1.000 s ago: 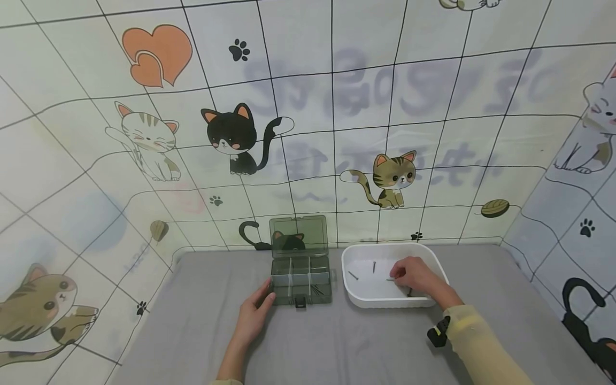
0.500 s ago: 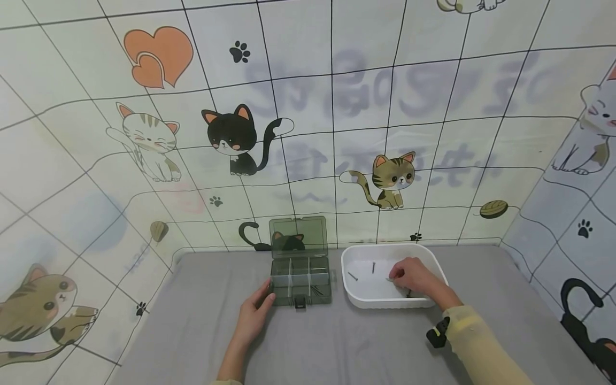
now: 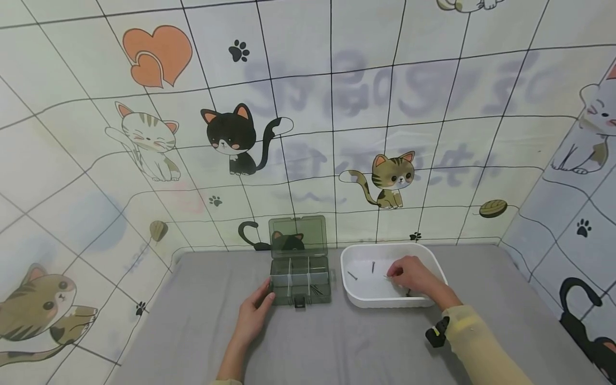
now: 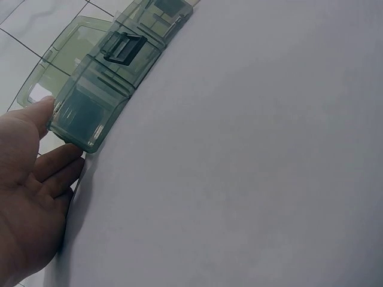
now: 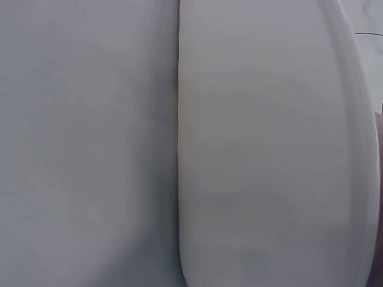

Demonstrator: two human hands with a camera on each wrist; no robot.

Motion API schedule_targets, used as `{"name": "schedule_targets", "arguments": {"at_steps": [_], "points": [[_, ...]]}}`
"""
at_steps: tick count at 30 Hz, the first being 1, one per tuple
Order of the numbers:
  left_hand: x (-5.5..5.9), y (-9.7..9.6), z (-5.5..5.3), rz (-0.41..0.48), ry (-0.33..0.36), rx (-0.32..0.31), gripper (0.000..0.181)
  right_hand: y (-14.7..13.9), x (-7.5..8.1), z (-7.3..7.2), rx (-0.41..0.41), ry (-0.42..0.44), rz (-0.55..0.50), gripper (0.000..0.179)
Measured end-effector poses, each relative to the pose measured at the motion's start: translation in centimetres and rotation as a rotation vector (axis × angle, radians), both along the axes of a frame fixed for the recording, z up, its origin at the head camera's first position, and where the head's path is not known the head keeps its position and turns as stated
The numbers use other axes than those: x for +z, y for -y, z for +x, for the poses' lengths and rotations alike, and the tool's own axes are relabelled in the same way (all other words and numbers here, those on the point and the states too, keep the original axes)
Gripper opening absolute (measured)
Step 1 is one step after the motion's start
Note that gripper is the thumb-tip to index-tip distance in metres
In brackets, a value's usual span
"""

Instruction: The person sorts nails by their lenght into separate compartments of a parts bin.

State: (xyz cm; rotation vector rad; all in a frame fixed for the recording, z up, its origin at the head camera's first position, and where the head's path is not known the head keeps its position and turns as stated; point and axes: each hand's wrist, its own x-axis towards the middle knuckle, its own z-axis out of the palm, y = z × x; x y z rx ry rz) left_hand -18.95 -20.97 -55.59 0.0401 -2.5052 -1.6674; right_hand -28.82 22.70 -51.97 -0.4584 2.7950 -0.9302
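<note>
In the head view, my left hand [image 3: 252,314] holds the left end of a green see-through compartment box [image 3: 300,289], whose lid stands raised behind it. The left wrist view shows the thumb on the rim of the box [image 4: 90,107] and the fingers at its lower corner. Several thin dark screws [image 3: 316,290] lie in the front right compartment. My right hand [image 3: 413,274] reaches into a white tray [image 3: 353,299], pinching a small screw [image 3: 386,276] that mostly hides behind the fingertips. Loose in the tray lie a screw [image 3: 372,267] and another screw [image 3: 353,276].
A grey cloth [image 3: 308,347] covers the table. Behind it hangs a white curtain [image 3: 313,155] printed with cats. Under the right palm, a further screw [image 3: 408,293] lies near the tray's front wall. The right wrist view shows chiefly the tray's outer wall [image 5: 269,149].
My right hand has shifted very slightly left inside the tray. The left hand, box and loose screws stay where they were.
</note>
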Motion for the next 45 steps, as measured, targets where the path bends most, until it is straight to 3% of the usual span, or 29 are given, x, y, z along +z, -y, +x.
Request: {"name": "schedule_targets", "arguments": {"at_steps": [2,22,34,39,45], "points": [[-0.9,0.4,-0.4,-0.006,0.0,-0.004,0.05,0.1,0.1,0.0,-0.001,0.003,-0.001,0.01],[-0.8,0.4,-0.5,-0.008,-0.018,-0.002,0.048,1.4,0.8,0.1,0.026,0.043,-0.02,0.012],[-1.0,0.5,-0.6,-0.002,-0.018,-0.006,0.051,4.2,2.9,0.5,0.152,-0.041,-0.096,0.012],[-1.1,0.5,-0.6,0.011,-0.018,-0.018,0.051,6.1,4.0,0.6,0.169,-0.055,-0.133,0.012],[-1.2,0.6,-0.6,0.001,-0.025,-0.015,0.05,9.2,4.3,1.1,0.246,-0.1,-0.182,0.013]]}}
